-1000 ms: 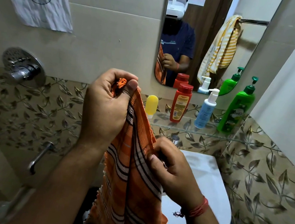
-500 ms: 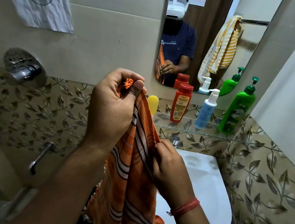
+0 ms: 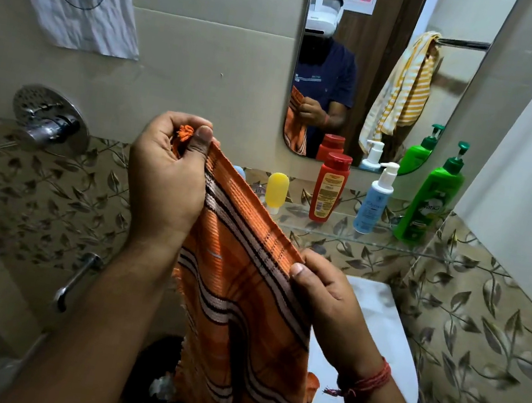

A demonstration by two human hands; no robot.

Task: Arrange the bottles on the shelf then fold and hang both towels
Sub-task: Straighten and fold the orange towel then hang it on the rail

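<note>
Now, largest first.
Orange towel (image 3: 243,300): hangs in front of the person, its top edge stretched between both hands.
Left hand (image 3: 166,180): raised, fingers curled round the towel's tasselled corner.
Right hand (image 3: 325,305): lower, thumb pinching the same edge.
Glass shelf (image 3: 339,232): carries green bottle (image 3: 430,204), red bottle (image 3: 329,188), blue bottle (image 3: 374,199) and yellow bottle (image 3: 276,189), all upright.

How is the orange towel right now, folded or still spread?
Partly gathered, not neatly folded: the orange towel hangs lengthwise, its top edge stretched between the left hand and right hand.
</note>
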